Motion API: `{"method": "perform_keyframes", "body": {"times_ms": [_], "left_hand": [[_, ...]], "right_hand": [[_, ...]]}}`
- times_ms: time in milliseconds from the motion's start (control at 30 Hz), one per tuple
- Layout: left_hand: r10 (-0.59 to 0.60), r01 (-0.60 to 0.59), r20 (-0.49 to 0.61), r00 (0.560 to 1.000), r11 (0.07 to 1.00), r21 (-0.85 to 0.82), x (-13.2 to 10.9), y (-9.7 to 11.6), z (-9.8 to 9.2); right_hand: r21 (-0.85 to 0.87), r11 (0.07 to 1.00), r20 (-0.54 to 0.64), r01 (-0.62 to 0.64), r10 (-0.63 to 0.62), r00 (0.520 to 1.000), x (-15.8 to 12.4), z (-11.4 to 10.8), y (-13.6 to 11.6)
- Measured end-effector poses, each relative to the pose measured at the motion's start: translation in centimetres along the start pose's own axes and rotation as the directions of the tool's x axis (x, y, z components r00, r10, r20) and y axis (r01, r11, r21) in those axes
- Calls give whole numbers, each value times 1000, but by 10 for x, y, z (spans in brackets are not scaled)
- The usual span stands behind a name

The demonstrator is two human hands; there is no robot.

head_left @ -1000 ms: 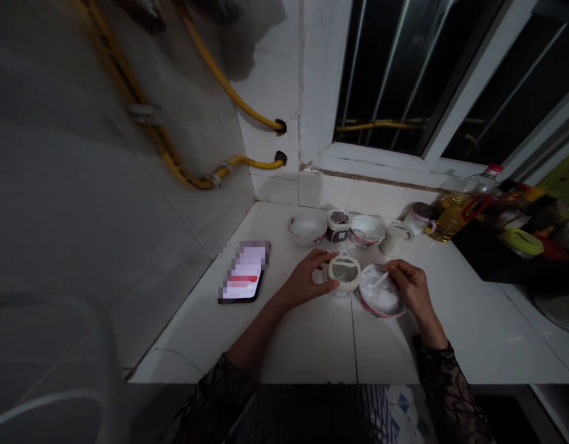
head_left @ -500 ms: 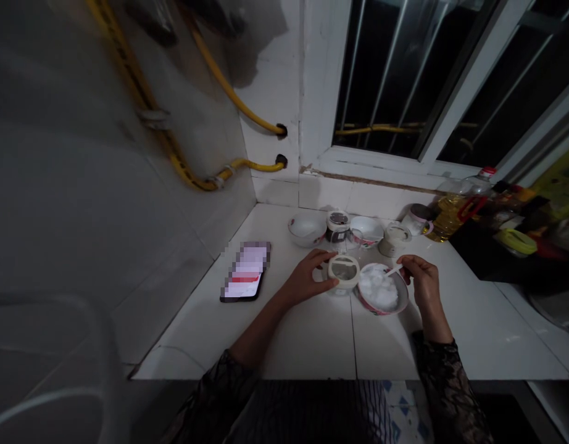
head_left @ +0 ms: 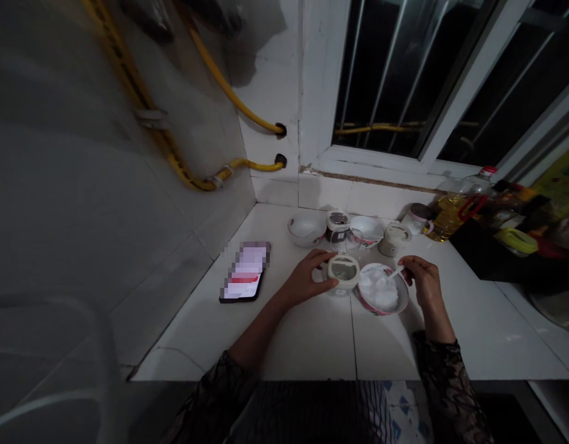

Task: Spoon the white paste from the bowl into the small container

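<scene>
My left hand (head_left: 312, 275) grips a seasoning jar (head_left: 344, 285) from its left side, thumb in front and fingers behind. The jar has a cream rim and its clear lid (head_left: 347, 239) is flipped up at the back. Just right of the jar stands a bowl (head_left: 381, 310) with a red-patterned outside, holding a heap of white powder or granules (head_left: 377, 290). My right hand (head_left: 421, 277) pinches the handle of a small white spoon (head_left: 396, 271) over the bowl. The spoon's tip reaches the white heap; whether it is sunk in cannot be made out.
Behind stand a white bowl (head_left: 307, 230), a dark-filled jar (head_left: 336, 226), a second bowl (head_left: 368, 230), a cream jar (head_left: 394, 239) and a lidded cup (head_left: 418, 220). A phone (head_left: 245, 271) lies left. An oil bottle (head_left: 446, 216) and a black box (head_left: 483, 253) stand right.
The spoon has shifted slightly within the bowl, its tip now at the heap's surface and its handle a little steeper. My left hand and the jar hold still.
</scene>
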State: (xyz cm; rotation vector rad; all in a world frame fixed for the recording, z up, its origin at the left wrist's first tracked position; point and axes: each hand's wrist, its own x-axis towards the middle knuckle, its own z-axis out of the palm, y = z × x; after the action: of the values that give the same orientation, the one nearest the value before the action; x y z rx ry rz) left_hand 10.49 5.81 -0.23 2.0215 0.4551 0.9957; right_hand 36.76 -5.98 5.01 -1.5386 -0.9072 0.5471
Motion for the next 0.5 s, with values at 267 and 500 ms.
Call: {"method": "perform_keyframes", "body": {"times_ms": [267,500], "left_hand": [[-2,2,7,1000,1000,17,0,0,0],[2,-2,6,1000,1000,24,0,1,-1]], "right_hand": [[-50,993,-73,104,-108,992,-6,4,-1],[-143,985,76,93,-82,994,-13,15,-1]]}}
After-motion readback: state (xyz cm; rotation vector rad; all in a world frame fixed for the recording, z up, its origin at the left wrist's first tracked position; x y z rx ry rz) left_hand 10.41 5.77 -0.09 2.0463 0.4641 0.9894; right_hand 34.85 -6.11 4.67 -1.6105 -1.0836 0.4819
